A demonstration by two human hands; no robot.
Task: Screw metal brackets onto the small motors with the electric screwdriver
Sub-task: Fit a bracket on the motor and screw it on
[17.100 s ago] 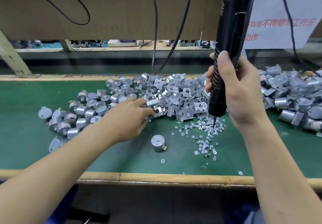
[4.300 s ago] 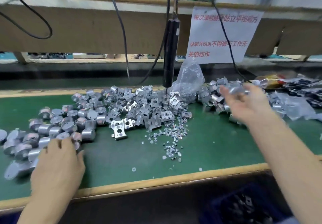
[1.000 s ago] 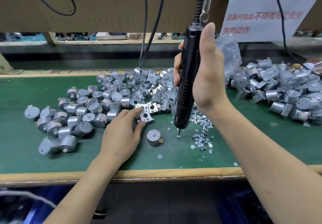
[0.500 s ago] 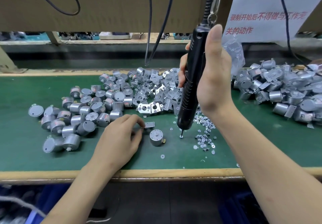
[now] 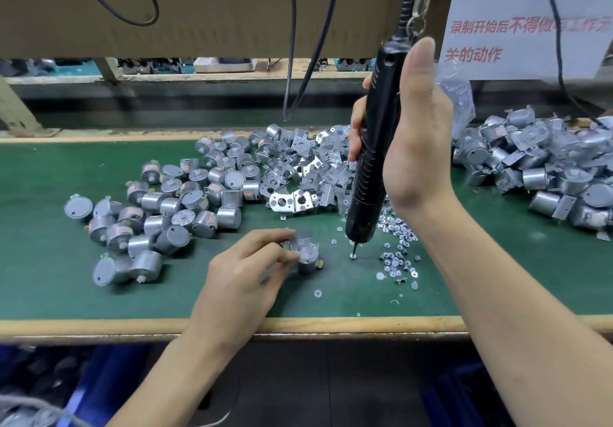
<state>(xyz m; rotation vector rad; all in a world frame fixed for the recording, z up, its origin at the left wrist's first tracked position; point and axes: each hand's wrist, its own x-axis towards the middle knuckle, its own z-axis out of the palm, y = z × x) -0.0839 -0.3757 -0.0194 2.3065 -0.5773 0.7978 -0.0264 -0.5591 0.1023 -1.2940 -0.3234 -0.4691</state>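
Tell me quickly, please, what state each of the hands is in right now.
Left hand: closed, pinching a metal bracket on top of a small motor.
Right hand: closed around the electric screwdriver, held upright.

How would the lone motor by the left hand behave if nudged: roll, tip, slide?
Probably not roll: the motor stands on its flat end. Squat, so unlikely to tip. The bracket the left hand pinches onto it looks unscrewed and may shift.
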